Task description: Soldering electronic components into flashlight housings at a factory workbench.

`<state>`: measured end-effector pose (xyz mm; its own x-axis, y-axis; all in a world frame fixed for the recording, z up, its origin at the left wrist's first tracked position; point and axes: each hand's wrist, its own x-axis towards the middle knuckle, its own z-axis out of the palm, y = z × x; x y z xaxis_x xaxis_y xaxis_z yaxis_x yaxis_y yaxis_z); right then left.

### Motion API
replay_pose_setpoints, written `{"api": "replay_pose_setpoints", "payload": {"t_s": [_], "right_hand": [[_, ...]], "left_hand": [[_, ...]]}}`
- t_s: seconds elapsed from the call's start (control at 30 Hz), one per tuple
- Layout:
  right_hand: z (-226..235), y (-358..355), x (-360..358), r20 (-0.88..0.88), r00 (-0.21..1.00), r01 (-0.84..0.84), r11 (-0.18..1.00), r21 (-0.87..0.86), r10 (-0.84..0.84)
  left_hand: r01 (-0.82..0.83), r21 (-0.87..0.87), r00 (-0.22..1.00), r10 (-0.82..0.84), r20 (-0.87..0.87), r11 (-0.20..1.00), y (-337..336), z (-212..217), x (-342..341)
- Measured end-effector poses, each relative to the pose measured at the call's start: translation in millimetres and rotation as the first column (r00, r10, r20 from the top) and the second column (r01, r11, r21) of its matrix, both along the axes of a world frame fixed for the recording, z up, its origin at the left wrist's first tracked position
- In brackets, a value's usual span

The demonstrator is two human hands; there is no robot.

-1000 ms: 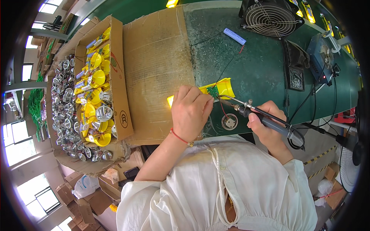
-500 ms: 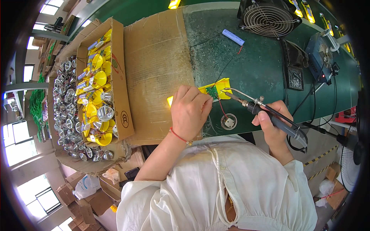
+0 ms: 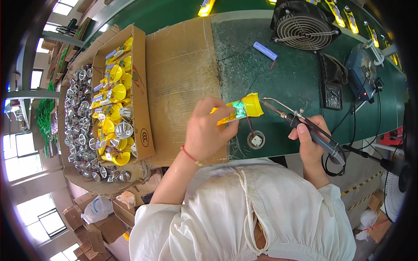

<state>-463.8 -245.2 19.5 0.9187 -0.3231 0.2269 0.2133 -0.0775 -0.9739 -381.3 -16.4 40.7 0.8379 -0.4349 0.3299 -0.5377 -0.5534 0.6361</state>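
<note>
My left hand (image 3: 209, 130) grips the left end of a yellow plastic torch housing (image 3: 251, 105), thumb below and fingers over it. A small green circuit board (image 3: 238, 110) sits in the housing and catches bright light. My right hand (image 3: 312, 139) is closed round the handle of a soldering iron (image 3: 320, 142) with a thin curved metal tube alongside its tip. The tip points at the housing's right end, seemingly just apart from it. A red wire runs from the board toward a round lamp cup (image 3: 256, 140) lying on the table. Farther off lies a lilac cylindrical battery (image 3: 265, 50) with thin wires.
At left, a cardboard box (image 3: 141, 93) holds several yellow torch parts, beside many silver reflector cups (image 3: 80, 126). A cardboard sheet (image 3: 178, 65) covers part of the green table. A fan (image 3: 305, 32), a black tray (image 3: 333, 96) and a blue soldering station (image 3: 362, 65) stand at right.
My left hand has turned and its fingers have spread somewhat, showing more of the housing, which is now tilted. The iron's tip has drawn slightly right, off the housing. The whole view shifted a little.
</note>
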Motion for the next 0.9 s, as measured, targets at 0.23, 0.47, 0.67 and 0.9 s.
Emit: {"api": "replay_pose_setpoints", "payload": {"t_s": [0.23,0.47,0.67,0.9], "right_hand": [[-17.3,-12.5,13.2,-0.002,0.997,0.079,0.995,0.058,-0.079],[-33.3,-7.1,15.2,-0.033,0.994,0.101,0.995,-0.018,-0.102],[-42.7,-5.1,18.5,-0.102,0.990,0.100,0.995,-0.011,-0.101],[-47.8,-11.6,22.2,-0.095,0.989,0.118,0.993,0.015,-0.116]], "left_hand": [[-0.024,0.573,0.994,0.080,-0.072,0.819,40.7,15.9,35.2],[-0.575,0.351,0.812,0.569,0.132,0.739,18.4,19.9,217.8],[-0.587,0.578,0.716,0.696,0.046,0.566,17.7,-17.0,300.0],[-0.283,0.794,0.954,0.241,0.177,0.538,71.7,96.6,262.2]]}}
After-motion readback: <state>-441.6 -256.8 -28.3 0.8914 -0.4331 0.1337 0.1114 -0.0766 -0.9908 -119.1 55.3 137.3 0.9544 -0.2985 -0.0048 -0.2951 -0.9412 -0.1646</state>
